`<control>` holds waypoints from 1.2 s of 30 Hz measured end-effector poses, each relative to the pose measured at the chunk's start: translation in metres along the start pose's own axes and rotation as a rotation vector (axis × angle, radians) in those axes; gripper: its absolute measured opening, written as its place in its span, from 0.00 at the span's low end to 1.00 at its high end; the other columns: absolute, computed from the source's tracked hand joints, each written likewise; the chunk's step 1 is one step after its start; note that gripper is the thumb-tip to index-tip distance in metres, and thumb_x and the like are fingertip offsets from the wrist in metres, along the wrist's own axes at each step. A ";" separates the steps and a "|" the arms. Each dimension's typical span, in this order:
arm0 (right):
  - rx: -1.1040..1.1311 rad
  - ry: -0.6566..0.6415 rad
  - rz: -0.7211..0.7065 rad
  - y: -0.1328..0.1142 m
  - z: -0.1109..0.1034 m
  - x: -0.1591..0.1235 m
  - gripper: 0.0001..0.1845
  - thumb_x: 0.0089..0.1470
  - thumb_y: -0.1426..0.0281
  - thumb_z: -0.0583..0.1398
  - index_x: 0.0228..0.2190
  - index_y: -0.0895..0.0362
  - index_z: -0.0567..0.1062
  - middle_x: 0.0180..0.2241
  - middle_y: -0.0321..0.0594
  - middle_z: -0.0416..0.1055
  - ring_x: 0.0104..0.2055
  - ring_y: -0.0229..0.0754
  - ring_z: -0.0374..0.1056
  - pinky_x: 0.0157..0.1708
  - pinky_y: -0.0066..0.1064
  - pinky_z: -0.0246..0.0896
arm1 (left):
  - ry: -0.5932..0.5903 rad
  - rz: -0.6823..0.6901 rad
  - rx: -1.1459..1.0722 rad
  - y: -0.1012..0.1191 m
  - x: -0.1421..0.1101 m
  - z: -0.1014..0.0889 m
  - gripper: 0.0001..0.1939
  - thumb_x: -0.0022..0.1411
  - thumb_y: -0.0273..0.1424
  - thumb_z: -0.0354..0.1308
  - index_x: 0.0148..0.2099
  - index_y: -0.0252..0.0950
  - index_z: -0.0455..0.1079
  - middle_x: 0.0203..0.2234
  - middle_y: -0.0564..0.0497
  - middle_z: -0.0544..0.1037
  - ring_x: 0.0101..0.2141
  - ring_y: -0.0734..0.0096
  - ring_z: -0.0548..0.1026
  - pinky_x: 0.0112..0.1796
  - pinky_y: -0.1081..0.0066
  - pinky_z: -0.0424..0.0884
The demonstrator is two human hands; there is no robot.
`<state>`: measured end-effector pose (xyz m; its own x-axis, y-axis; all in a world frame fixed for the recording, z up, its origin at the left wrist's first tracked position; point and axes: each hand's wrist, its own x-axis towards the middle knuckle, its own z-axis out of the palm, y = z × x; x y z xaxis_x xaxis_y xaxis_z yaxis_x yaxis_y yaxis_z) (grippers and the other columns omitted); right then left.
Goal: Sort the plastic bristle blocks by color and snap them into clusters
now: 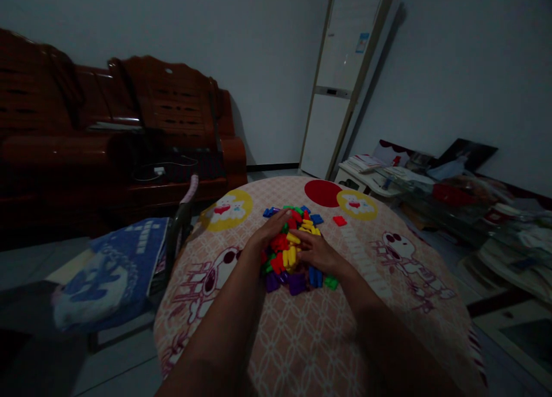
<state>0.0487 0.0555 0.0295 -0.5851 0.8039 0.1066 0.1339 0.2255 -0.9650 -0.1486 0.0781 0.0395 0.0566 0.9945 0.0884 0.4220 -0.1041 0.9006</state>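
Observation:
A heap of small plastic blocks (290, 253) in red, yellow, blue, green and purple lies in the middle of a round table. My left hand (269, 230) rests flat along the left side of the heap, fingers stretched over it. My right hand (317, 250) lies on the right side of the heap, fingers spread and curved over the blocks. Both hands touch the blocks; neither plainly grips one. A single red block (339, 220) lies apart, to the right behind the heap. A few blue blocks (271, 212) sit at the heap's far left edge.
The table carries a pink cartoon-printed cloth (388, 282). A chair with a blue towel (107, 270) stands at the left. A dark wooden sofa (121, 133) is behind it. A white standing air conditioner (340, 81) and cluttered low shelves (474, 196) are at the right.

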 end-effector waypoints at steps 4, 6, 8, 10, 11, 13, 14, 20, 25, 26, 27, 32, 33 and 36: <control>0.015 -0.045 -0.017 -0.013 -0.015 0.002 0.18 0.45 0.69 0.62 0.40 0.54 0.83 0.51 0.41 0.77 0.48 0.49 0.74 0.44 0.38 0.72 | -0.051 0.103 0.027 0.010 0.001 0.006 0.29 0.71 0.44 0.41 0.68 0.38 0.61 0.67 0.48 0.62 0.66 0.63 0.61 0.65 0.63 0.57; 0.010 0.101 -0.016 -0.013 -0.030 0.009 0.16 0.44 0.70 0.60 0.36 0.55 0.84 0.45 0.42 0.80 0.41 0.47 0.76 0.37 0.35 0.74 | -0.096 0.164 0.039 0.013 0.002 0.012 0.28 0.71 0.42 0.41 0.67 0.36 0.61 0.66 0.47 0.64 0.65 0.62 0.63 0.64 0.62 0.59; -0.015 0.300 -0.027 -0.010 -0.047 0.023 0.18 0.44 0.69 0.58 0.35 0.57 0.83 0.38 0.42 0.81 0.35 0.45 0.76 0.32 0.34 0.73 | -0.172 0.236 0.071 0.018 0.002 0.016 0.27 0.70 0.40 0.45 0.66 0.36 0.63 0.63 0.45 0.68 0.62 0.60 0.66 0.62 0.61 0.61; -0.089 0.451 -0.067 -0.004 -0.061 0.042 0.18 0.44 0.68 0.57 0.35 0.58 0.83 0.35 0.43 0.81 0.35 0.45 0.76 0.34 0.35 0.73 | -0.279 0.314 0.143 0.024 0.000 0.019 0.27 0.67 0.39 0.52 0.64 0.36 0.65 0.61 0.44 0.71 0.59 0.57 0.69 0.60 0.59 0.64; -0.148 0.482 -0.089 -0.002 -0.066 0.053 0.18 0.45 0.68 0.58 0.35 0.58 0.83 0.36 0.43 0.81 0.37 0.46 0.76 0.37 0.36 0.73 | -0.346 0.353 0.193 0.028 -0.003 0.021 0.27 0.64 0.39 0.56 0.64 0.36 0.66 0.60 0.43 0.72 0.58 0.56 0.70 0.59 0.59 0.65; -0.276 0.457 -0.104 0.002 -0.071 0.077 0.17 0.47 0.67 0.58 0.37 0.57 0.83 0.40 0.43 0.81 0.43 0.47 0.76 0.45 0.38 0.72 | -0.487 0.421 0.324 0.038 -0.011 0.027 0.30 0.59 0.41 0.63 0.62 0.37 0.68 0.58 0.42 0.73 0.56 0.53 0.71 0.58 0.58 0.65; -0.343 0.409 -0.097 0.003 -0.071 0.089 0.17 0.49 0.67 0.59 0.38 0.57 0.83 0.42 0.43 0.81 0.46 0.47 0.75 0.48 0.39 0.70 | -0.543 0.444 0.403 0.043 -0.016 0.031 0.31 0.56 0.42 0.65 0.61 0.39 0.69 0.58 0.42 0.72 0.57 0.52 0.70 0.58 0.56 0.65; -0.751 0.041 -0.013 0.006 -0.055 0.139 0.21 0.57 0.62 0.61 0.48 0.60 0.80 0.54 0.50 0.74 0.58 0.50 0.69 0.58 0.37 0.60 | -0.584 0.423 0.876 0.062 -0.047 0.076 0.32 0.48 0.36 0.71 0.57 0.43 0.72 0.64 0.38 0.63 0.62 0.38 0.58 0.58 0.34 0.55; -0.868 -0.198 0.056 0.009 -0.066 0.139 0.12 0.46 0.67 0.67 0.36 0.55 0.84 0.39 0.40 0.81 0.42 0.46 0.74 0.44 0.29 0.66 | -0.349 0.330 0.947 0.056 -0.040 0.063 0.20 0.59 0.22 0.55 0.53 0.37 0.73 0.54 0.38 0.72 0.55 0.46 0.67 0.56 0.36 0.60; -0.828 -0.216 0.049 0.010 -0.071 0.134 0.10 0.45 0.69 0.67 0.33 0.55 0.84 0.36 0.39 0.81 0.40 0.44 0.74 0.42 0.28 0.65 | -0.313 0.300 0.941 0.052 -0.035 0.053 0.19 0.58 0.22 0.55 0.51 0.37 0.74 0.51 0.38 0.73 0.53 0.47 0.69 0.55 0.38 0.62; -0.772 -0.228 0.037 0.010 -0.075 0.127 0.08 0.44 0.71 0.66 0.31 0.55 0.84 0.34 0.37 0.81 0.38 0.42 0.74 0.41 0.27 0.65 | -0.256 0.266 0.925 0.046 -0.028 0.041 0.18 0.57 0.23 0.56 0.49 0.38 0.74 0.51 0.39 0.72 0.52 0.47 0.69 0.54 0.41 0.65; -0.491 -0.234 -0.016 0.009 -0.088 0.085 0.08 0.42 0.70 0.64 0.28 0.55 0.83 0.30 0.34 0.80 0.36 0.41 0.73 0.40 0.29 0.65 | -0.076 0.153 0.740 0.004 0.001 -0.009 0.27 0.46 0.26 0.67 0.51 0.36 0.72 0.54 0.40 0.71 0.54 0.48 0.70 0.54 0.53 0.69; -0.449 -0.216 -0.025 0.009 -0.091 0.077 0.09 0.42 0.68 0.65 0.29 0.55 0.84 0.30 0.35 0.80 0.36 0.42 0.73 0.40 0.30 0.66 | -0.026 0.170 0.683 -0.005 0.005 -0.015 0.29 0.46 0.27 0.68 0.53 0.36 0.71 0.56 0.40 0.69 0.56 0.49 0.69 0.56 0.53 0.68; -0.362 0.003 -0.038 0.012 -0.107 0.061 0.14 0.47 0.61 0.64 0.32 0.56 0.84 0.33 0.39 0.80 0.37 0.44 0.74 0.40 0.33 0.68 | 0.127 0.164 0.555 -0.027 0.011 -0.026 0.34 0.50 0.32 0.67 0.60 0.36 0.67 0.58 0.40 0.69 0.58 0.50 0.68 0.59 0.53 0.66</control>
<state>0.1002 0.1662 0.0497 -0.5933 0.7923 0.1421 0.3868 0.4355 -0.8128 -0.1831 0.0927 0.0278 0.0666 0.9549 0.2892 0.8291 -0.2142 0.5164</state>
